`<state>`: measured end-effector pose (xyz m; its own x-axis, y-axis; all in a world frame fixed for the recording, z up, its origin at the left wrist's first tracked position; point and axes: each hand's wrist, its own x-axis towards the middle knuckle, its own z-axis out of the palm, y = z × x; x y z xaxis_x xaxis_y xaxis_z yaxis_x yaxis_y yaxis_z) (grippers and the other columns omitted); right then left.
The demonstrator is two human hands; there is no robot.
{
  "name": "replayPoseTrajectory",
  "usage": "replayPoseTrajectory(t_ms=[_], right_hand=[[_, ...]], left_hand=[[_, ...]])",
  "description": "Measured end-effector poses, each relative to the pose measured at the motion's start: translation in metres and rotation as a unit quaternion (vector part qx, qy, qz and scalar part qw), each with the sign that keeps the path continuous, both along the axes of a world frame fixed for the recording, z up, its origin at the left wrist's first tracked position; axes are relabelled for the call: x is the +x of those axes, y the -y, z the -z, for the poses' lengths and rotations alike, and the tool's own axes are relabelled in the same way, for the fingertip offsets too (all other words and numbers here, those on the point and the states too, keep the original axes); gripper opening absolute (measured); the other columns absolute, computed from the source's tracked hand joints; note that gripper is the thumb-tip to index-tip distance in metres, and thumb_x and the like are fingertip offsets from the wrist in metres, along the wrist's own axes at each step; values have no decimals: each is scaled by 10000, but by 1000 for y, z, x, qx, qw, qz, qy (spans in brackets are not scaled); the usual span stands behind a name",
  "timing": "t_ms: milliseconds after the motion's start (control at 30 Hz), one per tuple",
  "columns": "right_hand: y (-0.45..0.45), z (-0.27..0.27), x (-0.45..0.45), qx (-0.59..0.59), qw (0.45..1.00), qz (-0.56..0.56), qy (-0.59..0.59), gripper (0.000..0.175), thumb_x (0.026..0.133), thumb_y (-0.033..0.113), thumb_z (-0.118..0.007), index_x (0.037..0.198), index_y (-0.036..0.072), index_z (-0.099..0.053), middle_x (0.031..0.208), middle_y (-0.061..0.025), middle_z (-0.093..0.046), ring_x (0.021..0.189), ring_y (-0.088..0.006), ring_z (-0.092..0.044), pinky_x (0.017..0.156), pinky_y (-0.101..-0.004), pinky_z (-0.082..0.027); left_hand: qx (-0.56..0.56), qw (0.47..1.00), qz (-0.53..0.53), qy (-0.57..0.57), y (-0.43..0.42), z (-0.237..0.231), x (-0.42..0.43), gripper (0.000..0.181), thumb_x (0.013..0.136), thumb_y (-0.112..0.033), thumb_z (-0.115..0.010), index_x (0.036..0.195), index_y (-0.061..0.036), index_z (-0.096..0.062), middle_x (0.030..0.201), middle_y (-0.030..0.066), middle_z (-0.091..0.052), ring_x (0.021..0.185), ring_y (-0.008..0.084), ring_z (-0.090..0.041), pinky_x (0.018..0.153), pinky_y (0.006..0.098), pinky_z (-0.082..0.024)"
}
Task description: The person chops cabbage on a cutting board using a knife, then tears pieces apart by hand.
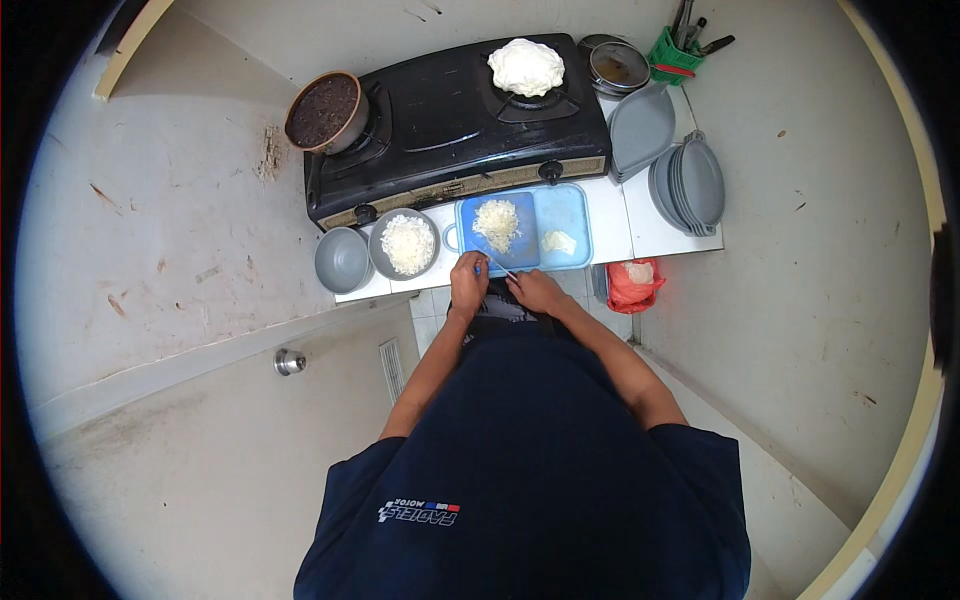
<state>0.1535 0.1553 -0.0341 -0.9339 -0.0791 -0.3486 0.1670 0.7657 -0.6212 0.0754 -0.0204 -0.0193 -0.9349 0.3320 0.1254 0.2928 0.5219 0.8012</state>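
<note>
My right hand grips the handle of a knife, whose blade points up and left over the near edge of a blue cutting board. My left hand is at the board's near left corner, beside the blade, fingers bent; whether it holds something small is not clear. A pile of finely chopped pale food lies on the board. The board rests in a light blue plastic tray, and a pale flat piece lies at the tray's right side. A grey bowl of white chopped food stands to the left.
A black two-burner gas stove stands behind the tray, bearing a pot of dark contents and a white lump. Another grey bowl is far left. Grey plates, a green utensil basket and a red bag are right.
</note>
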Motion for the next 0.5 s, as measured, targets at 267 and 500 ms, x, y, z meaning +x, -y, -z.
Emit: replayPoseTrajectory(t_ms=[267, 500], right_hand=[[-3, -15, 7, 29, 1000, -7, -6, 435, 996, 363, -556, 906, -34, -707, 833, -283, -706, 813, -470, -702, 790, -554, -570], [-6, -16, 7, 27, 999, 21, -11, 442, 995, 359, -562, 904, -48, -707, 818, -298, -695, 802, -480, -698, 789, -558, -567]], left_hand=[[6, 1000, -4, -7, 2, -3, 2, 20, 894, 32, -668, 914, 34, -670, 900, 177, -673, 807, 339, -683, 747, 408, -547], [9, 1000, 5, -5, 3, 2, 0, 23, 897, 22, -664, 920, 27, -667, 919, 175, -672, 829, 341, -682, 758, 416, -545]])
